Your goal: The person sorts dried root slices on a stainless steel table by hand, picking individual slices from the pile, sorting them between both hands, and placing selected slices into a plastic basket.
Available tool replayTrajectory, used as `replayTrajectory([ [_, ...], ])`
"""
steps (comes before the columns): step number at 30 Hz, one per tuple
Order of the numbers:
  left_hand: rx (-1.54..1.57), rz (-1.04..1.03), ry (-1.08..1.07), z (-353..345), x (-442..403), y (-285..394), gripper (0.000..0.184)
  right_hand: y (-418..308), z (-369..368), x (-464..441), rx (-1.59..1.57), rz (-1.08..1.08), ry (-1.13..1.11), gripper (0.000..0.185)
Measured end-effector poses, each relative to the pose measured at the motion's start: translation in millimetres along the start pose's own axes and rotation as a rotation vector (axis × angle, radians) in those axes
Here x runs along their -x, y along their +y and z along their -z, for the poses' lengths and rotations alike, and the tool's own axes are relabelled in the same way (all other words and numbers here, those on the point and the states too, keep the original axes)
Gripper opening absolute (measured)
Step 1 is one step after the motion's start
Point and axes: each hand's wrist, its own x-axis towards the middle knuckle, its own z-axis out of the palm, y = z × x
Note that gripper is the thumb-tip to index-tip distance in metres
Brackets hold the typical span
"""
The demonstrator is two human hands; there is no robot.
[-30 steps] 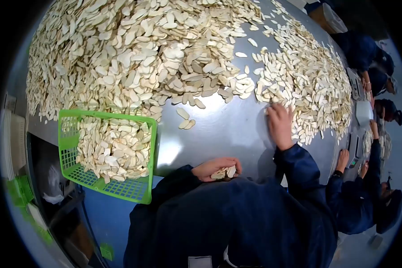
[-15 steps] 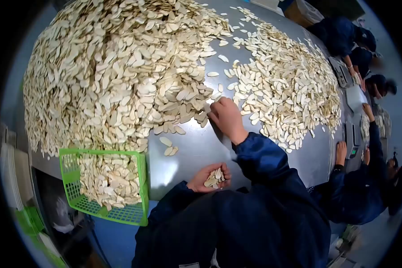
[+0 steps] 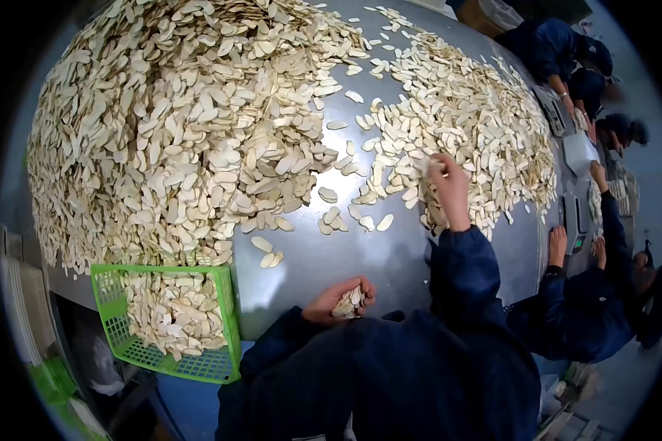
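My left hand (image 3: 324, 305) is near my body, its fingers curled round a small handful of pale dried slices (image 3: 347, 303). Over the near left part of the right-hand pile of slices (image 3: 485, 140), my right hand (image 3: 452, 192) has its fingers pinched together. Whether a slice is between those fingertips is hard to make out. A much larger, taller heap of slices (image 3: 176, 140) covers the left of the metal table (image 3: 287, 257). Between the two piles, several loose slices (image 3: 333, 220) lie on the metal.
A green plastic basket (image 3: 232, 323) with slices in it is at the table's near left edge. At the right, a co-worker's arm (image 3: 612, 220) reaches past a scale (image 3: 575, 220). Other people in dark clothing (image 3: 548, 48) work farther along, near another scale (image 3: 555, 114).
My right hand has moved right, from the gap between the piles to the right-hand pile. More loose slices now lie in that gap. My left hand has curled more round its handful.
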Motion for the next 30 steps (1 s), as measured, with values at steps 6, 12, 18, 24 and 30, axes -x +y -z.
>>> replayTrajectory([
  [6, 0.003, -0.002, 0.002, -1.8, 0.1, 0.1, 0.02, -12.4, -41.6, -32.9, 0.087, 0.437, 0.007, 0.018],
  [12, 0.044, 0.004, 0.045, -6.9, -0.1, 0.7, 0.019, -67.1, -115.6, -43.6, 0.515, 0.525, -0.204, 0.021],
  [18, 0.094, -0.037, -0.008, 2.9, -2.6, -2.0, 0.021, -66.1, -119.0, -49.0, 0.444, 0.531, -0.341, 0.012],
  [24, 0.309, -0.139, -0.028, 15.8, -2.3, -2.6, 0.033, -98.9, -22.8, 21.6, -0.138, 0.231, -1.134, 0.017],
  [30, 0.291, -0.082, -0.002, 9.8, -2.9, -1.8, 0.03, -46.4, -27.8, 29.9, 0.032, 0.258, -0.531, 0.025],
])
